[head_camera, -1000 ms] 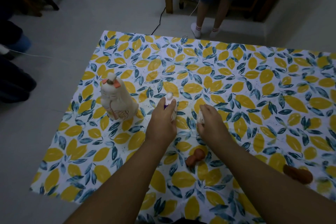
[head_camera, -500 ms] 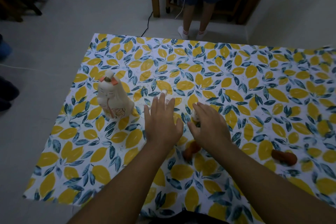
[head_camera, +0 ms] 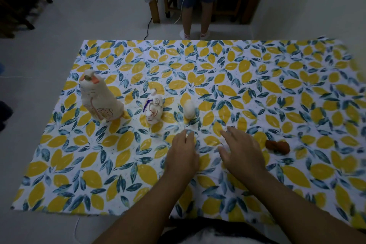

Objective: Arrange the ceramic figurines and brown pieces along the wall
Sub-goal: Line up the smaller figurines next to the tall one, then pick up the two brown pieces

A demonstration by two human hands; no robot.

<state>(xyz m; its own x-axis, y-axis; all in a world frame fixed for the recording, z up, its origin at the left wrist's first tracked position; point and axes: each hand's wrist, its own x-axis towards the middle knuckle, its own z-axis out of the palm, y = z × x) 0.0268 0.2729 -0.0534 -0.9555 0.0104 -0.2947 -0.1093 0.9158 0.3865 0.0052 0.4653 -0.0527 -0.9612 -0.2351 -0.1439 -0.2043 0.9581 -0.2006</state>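
Three pale ceramic figurines stand in a row on the leaf-print cloth [head_camera: 247, 61]: a tall cat [head_camera: 99, 97] at the left, a small round figurine with purple and red lines [head_camera: 153, 108], and a small plain white one [head_camera: 189, 109]. A brown piece [head_camera: 277, 146] lies to the right. My left hand [head_camera: 182, 154] hovers palm down just in front of the white figurine, fingers loose, holding nothing. My right hand [head_camera: 241, 150] is spread open beside it, left of the brown piece and not touching it. A second brown piece seen earlier between my hands is hidden.
The cloth lies on a pale floor. A person's legs [head_camera: 195, 16] stand beyond its far edge, beside wooden table legs [head_camera: 155, 11] and a black cable [head_camera: 147, 29]. A white wall [head_camera: 316, 2] rises at the right. Dark chairs [head_camera: 17, 6] stand far left.
Both hands have let go of the two small figurines and pulled back toward me. The figurines now stand uncovered beside the cat. The brown piece between my hands is out of sight.
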